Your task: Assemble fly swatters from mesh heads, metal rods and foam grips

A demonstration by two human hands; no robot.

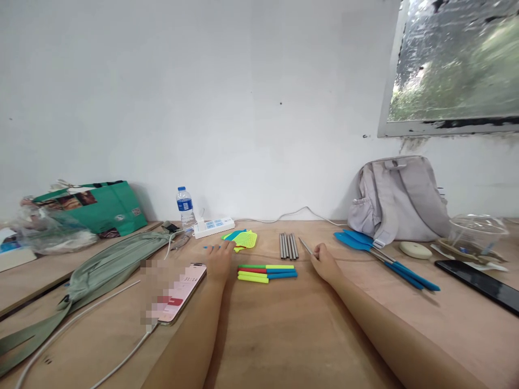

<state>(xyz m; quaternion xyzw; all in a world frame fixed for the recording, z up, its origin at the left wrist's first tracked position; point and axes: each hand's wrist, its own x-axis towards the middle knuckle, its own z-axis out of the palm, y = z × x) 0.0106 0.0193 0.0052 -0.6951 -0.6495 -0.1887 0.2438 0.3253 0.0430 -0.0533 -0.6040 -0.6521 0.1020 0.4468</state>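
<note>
A wooden table stands against a white wall, with a weathered window frame at the upper right. The water bottle near the back edge carries a blue label, and the green bag at the back left shows printed panels — neither can be read. The phone near the left forearm has a lit screen that is partly blurred.

The left hand lies flat, fingers loosely spread, with its fingertips on the handle of the stacked fly-swatter heads — yellow, green and blue. It closes on nothing. The right hand pinches one thin metal rod between thumb and fingers; the rod slants toward the back edge. Just left of it, the row of grey metal rods lies side by side. Between the two hands lie the coloured handles, parallel to the front edge.

Right of centre lie the blue swatters on long stems, and behind them a grey backpack leans on the wall. A clear plastic container and a black phone sit toward the right edge. A white power strip lies at the back, a green strap bag to the left. The front middle of the table is bare wood, crossed only by the forearms.
</note>
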